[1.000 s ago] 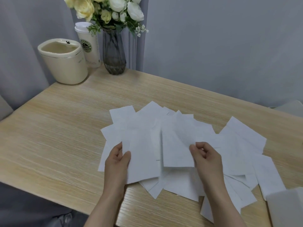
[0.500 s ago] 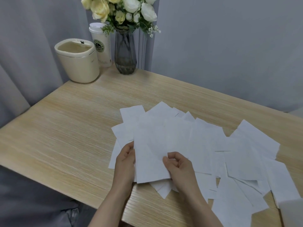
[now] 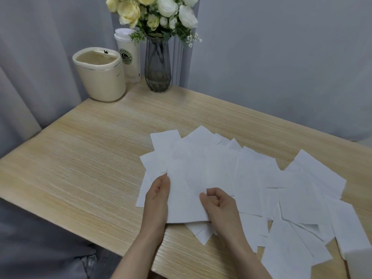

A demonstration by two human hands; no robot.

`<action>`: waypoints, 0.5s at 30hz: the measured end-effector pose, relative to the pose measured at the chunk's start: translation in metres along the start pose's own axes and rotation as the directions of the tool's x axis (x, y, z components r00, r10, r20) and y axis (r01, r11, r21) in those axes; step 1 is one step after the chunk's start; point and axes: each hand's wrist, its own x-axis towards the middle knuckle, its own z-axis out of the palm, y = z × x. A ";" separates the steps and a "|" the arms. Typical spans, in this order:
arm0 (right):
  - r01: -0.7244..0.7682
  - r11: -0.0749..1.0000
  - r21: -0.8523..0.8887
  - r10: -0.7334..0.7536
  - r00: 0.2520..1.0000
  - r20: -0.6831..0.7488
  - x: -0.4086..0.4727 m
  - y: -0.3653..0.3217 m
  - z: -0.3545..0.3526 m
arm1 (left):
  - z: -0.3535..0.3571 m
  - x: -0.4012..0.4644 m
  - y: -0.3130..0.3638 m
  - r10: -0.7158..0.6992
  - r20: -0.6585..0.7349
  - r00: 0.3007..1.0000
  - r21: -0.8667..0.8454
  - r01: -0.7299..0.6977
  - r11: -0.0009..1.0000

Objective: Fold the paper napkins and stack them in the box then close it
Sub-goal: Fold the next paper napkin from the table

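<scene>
Several white paper napkins [image 3: 298, 200] lie fanned out and overlapping on the wooden table [image 3: 84, 158]. One folded napkin [image 3: 187, 178] lies on top at the left of the pile. My left hand [image 3: 158, 198] holds its left edge, fingers along the side. My right hand [image 3: 219, 204] pinches its lower right part with curled fingers. A white corner of the box [image 3: 360, 262] shows at the bottom right edge, mostly out of view.
At the table's far left corner stand a cream lidded bin [image 3: 100, 75], a white takeaway cup [image 3: 128, 55] and a dark glass vase [image 3: 158, 65] with yellow and white flowers. Grey curtains and a wall close off the back.
My right hand has moved left across the pile and folded the napkin over toward my left hand. The view has shifted left, so the pile sits further right.
</scene>
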 end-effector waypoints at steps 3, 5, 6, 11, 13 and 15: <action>0.010 1.000 -0.006 -0.010 1.000 0.007 0.000 0.001 0.000 | 0.000 0.000 -0.002 -0.005 0.020 1.000 0.003 0.005 1.000; 0.017 1.000 -0.002 -0.017 1.000 0.005 0.001 0.002 0.000 | 0.000 0.001 -0.003 0.005 0.035 0.999 0.018 -0.006 1.000; 0.020 1.000 0.000 -0.020 1.000 0.006 0.001 0.002 -0.001 | 0.000 0.001 -0.003 0.010 0.039 0.999 0.024 -0.011 1.000; 0.008 0.999 0.041 -0.008 1.000 -0.002 0.002 0.002 -0.005 | -0.001 0.000 -0.004 0.024 0.021 0.999 0.024 -0.024 0.999; 0.011 0.998 0.055 -0.009 0.999 -0.049 0.004 0.001 -0.012 | -0.001 0.000 -0.004 0.028 0.011 1.000 0.028 -0.028 0.999; 0.025 0.998 0.056 -0.018 0.992 -0.122 0.007 0.001 -0.021 | -0.001 -0.001 -0.004 0.026 0.007 1.000 0.027 -0.026 0.999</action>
